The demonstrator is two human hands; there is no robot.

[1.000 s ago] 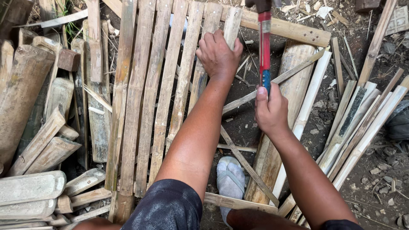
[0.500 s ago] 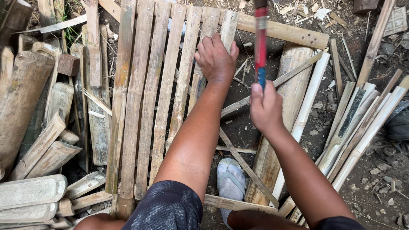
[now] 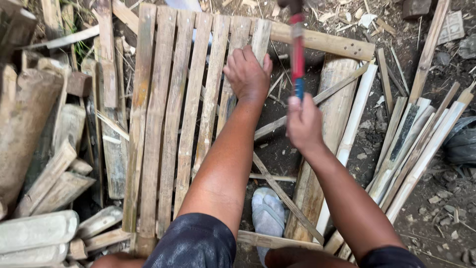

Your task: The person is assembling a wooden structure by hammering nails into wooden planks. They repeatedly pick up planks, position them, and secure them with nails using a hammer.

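A hammer (image 3: 297, 49) with a red and blue handle was held upright by the right hand (image 3: 303, 121), the grip closed around the lowest part of the handle, while its dark head was cut off by the top edge of the view. The left hand (image 3: 246, 74) was pressed flat, fingers spread and not closed on anything, upon the upper end of a bamboo slat (image 3: 237, 69) in a panel of parallel slats (image 3: 173, 124) laid over the ground. The hammer was judged top-heavy and rigid, best taken low on the handle, as it was, for swing and control. The slats were judged light, stiff along their length yet liable to split near nailed ends; they were best steadied close to the crosspiece (image 3: 327, 42). Loose bamboo strips (image 3: 416, 144) lay to the right, split bamboo pieces (image 3: 34, 233) to the left, and a pale sandal (image 3: 267, 213) was seen between the arms.
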